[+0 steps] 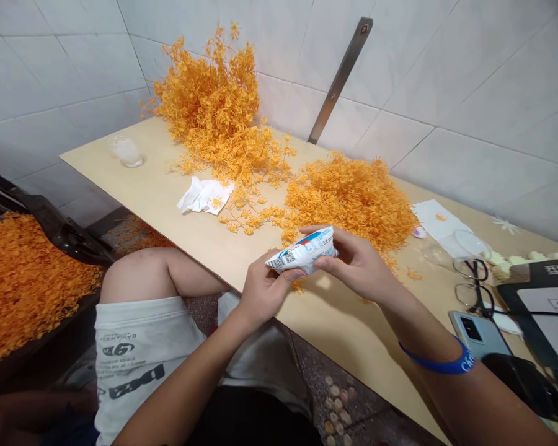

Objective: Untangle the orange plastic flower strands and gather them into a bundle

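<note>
Between my two hands, above the table's front edge, is a small white plastic packet (302,253) with blue and red print and a barcode, perhaps a tissue pack. My left hand (266,288) grips its left end, thumb lying along the lower side. Around the right end close the fingers of my right hand (353,260), with a blue wristband on that arm. Just behind the packet lies a heap of orange plastic flower pieces (348,198). A crumpled white tissue (205,195) rests on the table, farther left.
A taller pile of orange flower sprigs (214,93) leans at the wall. A small clear cup (128,152) stands at the table's (158,198) left. On the right lie glasses (474,285), a phone (481,334) and a dark box (544,303). More orange pieces (28,285) fill a container lower left.
</note>
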### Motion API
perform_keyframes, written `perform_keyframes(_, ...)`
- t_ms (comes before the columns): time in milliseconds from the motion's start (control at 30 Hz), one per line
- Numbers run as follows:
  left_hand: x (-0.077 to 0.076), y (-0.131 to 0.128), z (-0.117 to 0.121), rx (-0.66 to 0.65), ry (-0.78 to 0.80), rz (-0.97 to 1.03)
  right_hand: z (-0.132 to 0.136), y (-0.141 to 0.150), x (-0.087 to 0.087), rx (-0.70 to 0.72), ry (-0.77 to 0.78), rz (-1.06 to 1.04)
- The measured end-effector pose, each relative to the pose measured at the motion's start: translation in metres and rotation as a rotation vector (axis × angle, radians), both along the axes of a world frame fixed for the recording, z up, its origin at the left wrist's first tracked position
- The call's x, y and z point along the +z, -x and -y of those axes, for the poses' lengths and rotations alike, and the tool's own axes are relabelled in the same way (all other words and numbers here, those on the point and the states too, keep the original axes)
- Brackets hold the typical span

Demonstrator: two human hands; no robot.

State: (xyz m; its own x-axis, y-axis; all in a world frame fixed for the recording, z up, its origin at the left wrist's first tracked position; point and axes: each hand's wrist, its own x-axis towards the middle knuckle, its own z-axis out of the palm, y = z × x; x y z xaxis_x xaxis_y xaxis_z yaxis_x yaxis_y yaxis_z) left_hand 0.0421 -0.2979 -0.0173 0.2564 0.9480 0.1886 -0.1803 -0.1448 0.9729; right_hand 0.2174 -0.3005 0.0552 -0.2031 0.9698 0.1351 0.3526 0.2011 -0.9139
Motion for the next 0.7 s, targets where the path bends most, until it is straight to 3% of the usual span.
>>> perform_keyframes(100,0.002,0.0,-0.002,-0.026,-0.03,-0.058,-0.001,-0.003,0.004,-0.015,-0.066,0.002)
perform_keyframes(233,0.007,0.003,-0.006,-0.158,-0.037,0.01,-0.001,-0.004,0.007,-0.035,-0.175,-0.076)
perform_keyframes(300,0.007,0.005,-0.007,-0.222,-0.024,0.063,-0.001,-0.004,0.007,-0.001,-0.2,-0.099)
perform_keyframes(400,0.006,0.006,-0.006,-0.184,-0.059,0.086,0.0,-0.006,0.006,0.1,-0.196,-0.05)
perform_keyframes(533,0.003,0.003,-0.003,-0.03,-0.118,0.129,-0.002,-0.013,0.0,0.098,-0.006,0.0)
perform_keyframes(700,-0.001,0.0,-0.002,0.148,-0.228,0.061,-0.005,-0.017,-0.008,0.188,0.275,-0.219)
